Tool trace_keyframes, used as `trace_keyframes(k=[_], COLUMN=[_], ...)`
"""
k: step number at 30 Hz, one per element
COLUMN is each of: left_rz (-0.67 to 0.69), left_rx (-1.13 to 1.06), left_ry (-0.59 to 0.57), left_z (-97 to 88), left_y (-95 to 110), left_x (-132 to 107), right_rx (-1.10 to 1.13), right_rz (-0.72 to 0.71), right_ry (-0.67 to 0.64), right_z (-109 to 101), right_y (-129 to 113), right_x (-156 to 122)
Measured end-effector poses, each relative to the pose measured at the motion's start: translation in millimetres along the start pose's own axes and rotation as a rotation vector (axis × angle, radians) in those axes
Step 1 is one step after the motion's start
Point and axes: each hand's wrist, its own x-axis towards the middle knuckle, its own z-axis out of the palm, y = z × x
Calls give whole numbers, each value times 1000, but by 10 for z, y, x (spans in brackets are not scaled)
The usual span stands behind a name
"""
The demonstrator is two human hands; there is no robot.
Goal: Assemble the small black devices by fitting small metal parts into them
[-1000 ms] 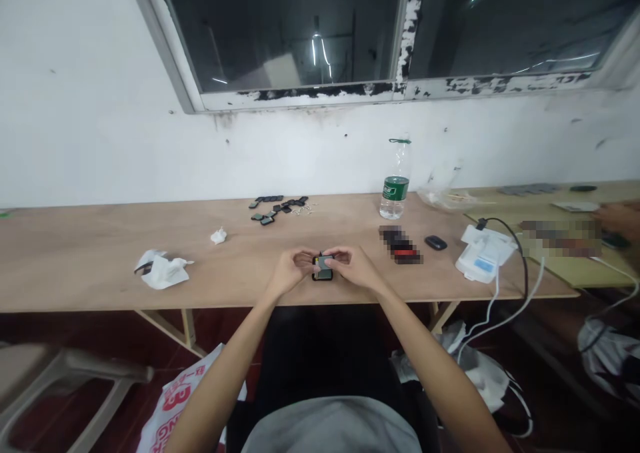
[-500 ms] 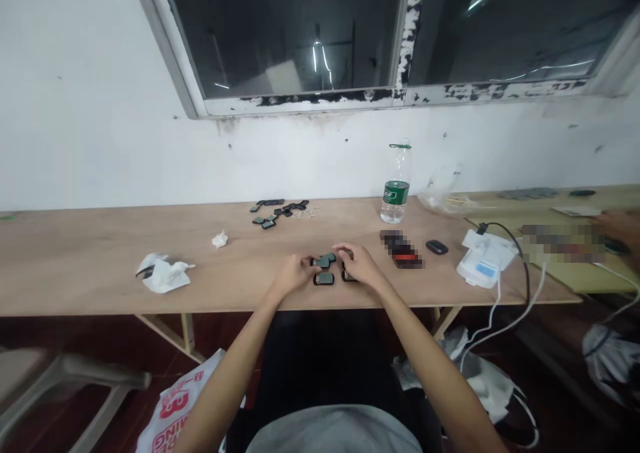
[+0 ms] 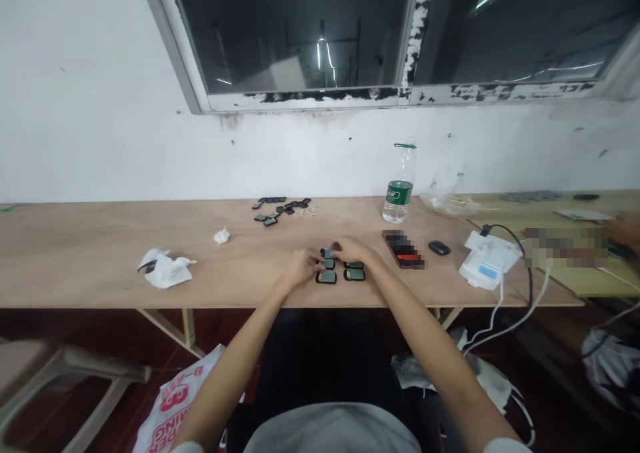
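In front of me lie several small black oval casings with grey-green rectangular faces. My left hand [image 3: 304, 266] is bent at the left of the group, with its fingertips on a casing [image 3: 328, 264]. Just behind that one, another casing [image 3: 329, 253] sits at the curled fingertips of my right hand [image 3: 353, 248]. A front left casing [image 3: 327, 277] and a front right casing [image 3: 355, 275] rest flat on the table. One more casing [image 3: 354, 265] shows partly beneath my right hand. The fingers cover parts of the back pieces.
Farther back lie more dark casings [image 3: 271, 222] beside small pale bits [image 3: 306, 211]. A water bottle [image 3: 397, 201], a blurred phone [image 3: 400, 249], a black oval object [image 3: 439, 247] and a white device with cables [image 3: 481, 266] stand right. Crumpled tissues [image 3: 170, 271] lie left.
Both hands have shifted the back casings; they now form rough rows. My right hand has moved leftward off the front right casing, which shows whole. The view has shifted slightly.
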Motion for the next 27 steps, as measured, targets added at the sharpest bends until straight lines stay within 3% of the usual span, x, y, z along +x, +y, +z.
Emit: trace_keyframes(k=[8,11,14,21,27], left_rz=[26,97,173,270,182], left_rx=[-56,-158,-141,129,8], left_ry=[65,1,-62,-64,12], left_z=[-116,-176,-143,52,-105], left_y=[3,76,168,187,103], left_x=[-102,-238,-352,-360,-298], right_rx=[280,396,445,490,542], right_rz=[31,64,121,148,159], right_ry=[318,397,442,478,530], right_z=[-105,-180,-222,-143,-42], right_y=[-46,-53,-32,103,205], right_x=[-209,-394,-567,-756,-753])
